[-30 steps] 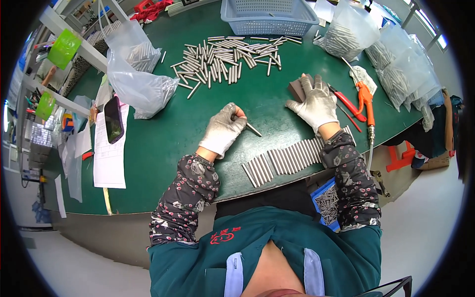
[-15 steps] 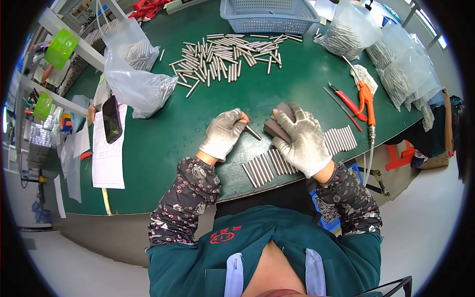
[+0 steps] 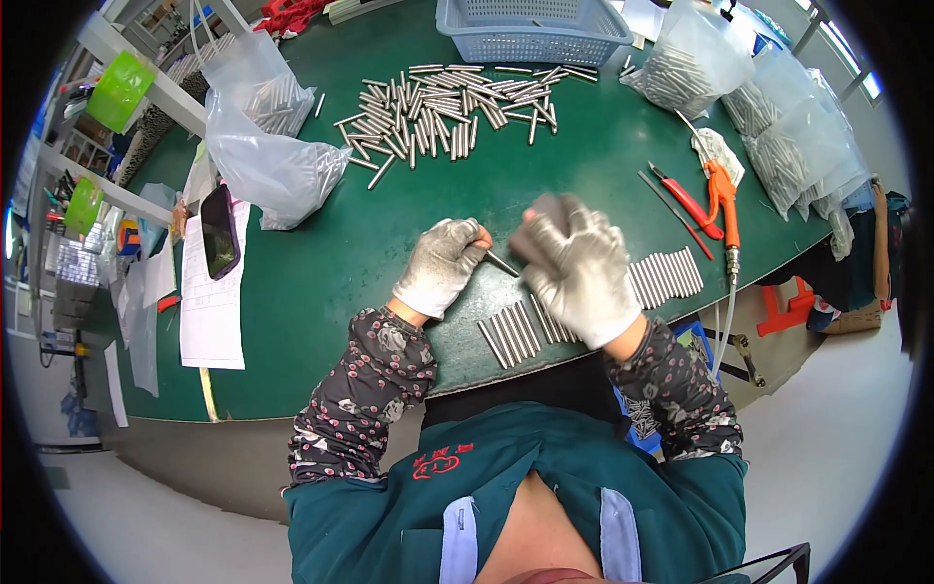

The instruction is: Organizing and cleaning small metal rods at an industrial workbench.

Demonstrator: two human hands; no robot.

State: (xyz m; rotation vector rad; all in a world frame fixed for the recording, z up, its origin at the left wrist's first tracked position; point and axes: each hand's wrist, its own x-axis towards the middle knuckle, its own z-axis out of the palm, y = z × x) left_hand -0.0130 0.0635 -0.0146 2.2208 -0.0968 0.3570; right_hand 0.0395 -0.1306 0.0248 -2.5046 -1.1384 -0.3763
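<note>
My left hand (image 3: 438, 268), in a white work glove with grey stains and bare fingertips, pinches a short metal pin (image 3: 503, 264) above the green table. The pin's free end points right, toward the other hand. My right hand (image 3: 592, 277), gloved alike and slightly blurred, grips a grey-brown block (image 3: 533, 243) just beyond the pin's end. Whether block and pin touch I cannot tell. Below the hands, near the table's front edge, lies a row of pins (image 3: 509, 334) side by side. More aligned pins (image 3: 665, 278) continue to the right, partly hidden by my right hand.
A loose heap of pins (image 3: 443, 105) lies farther back, before a blue basket (image 3: 535, 44). Bags of pins (image 3: 277, 175) stand left, others (image 3: 686, 68) right. An orange air gun (image 3: 721, 195) and red-handled pliers (image 3: 686, 202) lie right; a phone (image 3: 220, 232) rests on paper left.
My right hand and the block have shifted a little left, toward the pin, and the block has tilted. My left hand stays nearly in place with its pin.
</note>
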